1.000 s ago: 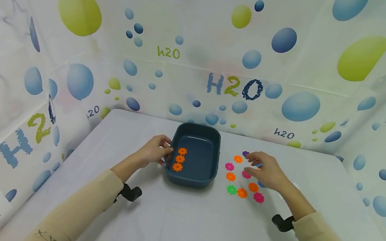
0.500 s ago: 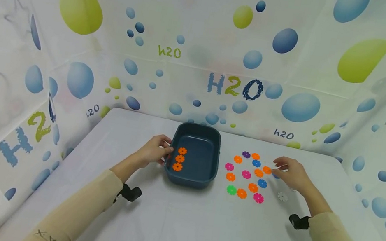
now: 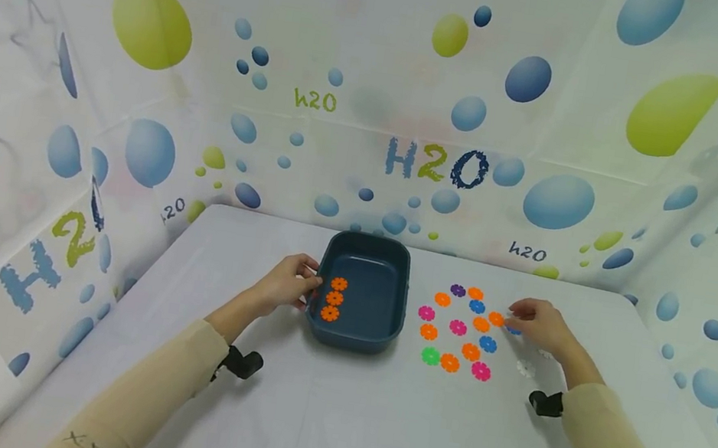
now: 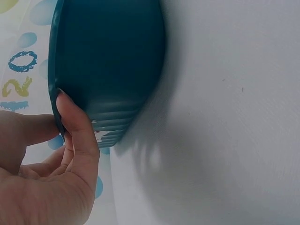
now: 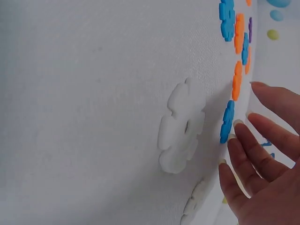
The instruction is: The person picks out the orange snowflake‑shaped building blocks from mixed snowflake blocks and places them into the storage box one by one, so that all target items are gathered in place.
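My left hand [image 3: 283, 284] pinches the left rim of a dark teal plastic basin [image 3: 359, 340] between thumb and fingers; the left wrist view shows the thumb on one side of the rim [image 4: 53, 61]. Three orange flower-shaped discs [image 3: 335, 298] lie in a column along the basin's left side. On the right, my right hand [image 3: 542, 327] is spread over the table's right part, fingers apart and holding nothing. Closest to its fingertips are an orange flower disc [image 3: 496, 319] and a blue flower disc [image 5: 227, 123], which the hand partly covers in the head view.
Several flower discs lie loose right of the basin, among them a green one [image 3: 431, 355], a purple one [image 3: 457, 290] and a pink one [image 3: 481, 371]. A white flower disc [image 5: 183, 126] lies near the right wrist. A printed curtain [image 3: 359, 38] stands behind the table.
My right hand has moved right from above the middle of the loose discs to their right edge, uncovering several. The left hand keeps its grip on the basin.
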Tool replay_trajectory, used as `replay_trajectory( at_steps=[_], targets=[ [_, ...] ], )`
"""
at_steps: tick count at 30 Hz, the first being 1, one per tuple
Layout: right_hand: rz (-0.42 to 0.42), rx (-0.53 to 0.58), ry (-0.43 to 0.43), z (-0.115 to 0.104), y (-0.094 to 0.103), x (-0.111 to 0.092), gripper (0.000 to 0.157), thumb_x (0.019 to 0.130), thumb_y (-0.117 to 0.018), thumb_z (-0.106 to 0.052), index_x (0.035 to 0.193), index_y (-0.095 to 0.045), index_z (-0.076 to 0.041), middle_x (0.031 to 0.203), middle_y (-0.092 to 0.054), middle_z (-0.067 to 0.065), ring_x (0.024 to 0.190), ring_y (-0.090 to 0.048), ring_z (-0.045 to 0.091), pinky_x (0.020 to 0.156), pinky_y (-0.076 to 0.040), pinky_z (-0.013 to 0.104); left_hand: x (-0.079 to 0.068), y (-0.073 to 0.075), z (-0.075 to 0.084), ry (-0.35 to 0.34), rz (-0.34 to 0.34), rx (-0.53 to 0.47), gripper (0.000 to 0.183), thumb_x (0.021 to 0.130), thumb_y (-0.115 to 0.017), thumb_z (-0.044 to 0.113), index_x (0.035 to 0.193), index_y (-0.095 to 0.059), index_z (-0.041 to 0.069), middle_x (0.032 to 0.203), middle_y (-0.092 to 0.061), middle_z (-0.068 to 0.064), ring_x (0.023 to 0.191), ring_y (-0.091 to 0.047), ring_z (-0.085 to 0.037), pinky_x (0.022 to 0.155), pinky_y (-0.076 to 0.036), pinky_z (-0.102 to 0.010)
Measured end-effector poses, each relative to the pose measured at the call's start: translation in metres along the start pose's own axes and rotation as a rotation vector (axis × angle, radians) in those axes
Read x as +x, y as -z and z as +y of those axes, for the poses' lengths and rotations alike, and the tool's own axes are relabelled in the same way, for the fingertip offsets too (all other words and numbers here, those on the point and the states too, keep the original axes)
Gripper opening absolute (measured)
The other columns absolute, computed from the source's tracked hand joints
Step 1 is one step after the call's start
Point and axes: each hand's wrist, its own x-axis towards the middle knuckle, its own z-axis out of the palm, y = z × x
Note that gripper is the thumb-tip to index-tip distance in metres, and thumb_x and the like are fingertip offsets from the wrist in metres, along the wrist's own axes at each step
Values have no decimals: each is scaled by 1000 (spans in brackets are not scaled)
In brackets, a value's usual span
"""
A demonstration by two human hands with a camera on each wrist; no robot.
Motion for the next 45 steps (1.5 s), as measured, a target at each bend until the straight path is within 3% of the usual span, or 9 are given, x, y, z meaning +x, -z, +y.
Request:
replay_trajectory(
  at_steps=[7, 23, 32, 45],
  targets=[
    [-33, 11, -29, -1, -7, 5, 48, 96, -71, -27, 132, -59, 3, 130, -58, 25, 112, -52, 38, 101, -50, 53, -2, -1, -1, 4, 1, 2, 36, 105, -57, 9, 136, -48, -6, 107, -55, -18, 79, -62, -22, 60, -59, -30],
    [-9, -37, -3, -9, -13, 9, 40, 96, -72, -25, 124, -62, 2, 122, -61, 22, 110, -53, 37, 102, -49, 54, -4, -2, 2, -2, -1, 2, 36, 105, -56, 8, 137, -47, -7, 105, -56, -17, 79, -61, -21, 59, -59, -29],
    [77, -14, 52, -16, -9, 6, 26, 99, -67, -15, 117, -66, 3, 109, -66, 19, 96, -58, 31, 87, -56, 39, -2, 0, 3, -11, -2, -2, 36, 105, -56, 8, 137, -47, -7, 105, -55, -17, 79, -60, -21, 59, -59, -28],
    [170, 67, 59, -14, -3, 2, 28, 102, -64, -18, 123, -66, 1, 114, -69, 20, 97, -62, 32, 88, -56, 39, -3, -1, 4, -4, -5, 9, 36, 105, -56, 9, 137, -46, -7, 106, -55, -18, 80, -60, -22, 59, -59, -29]
  ],
)
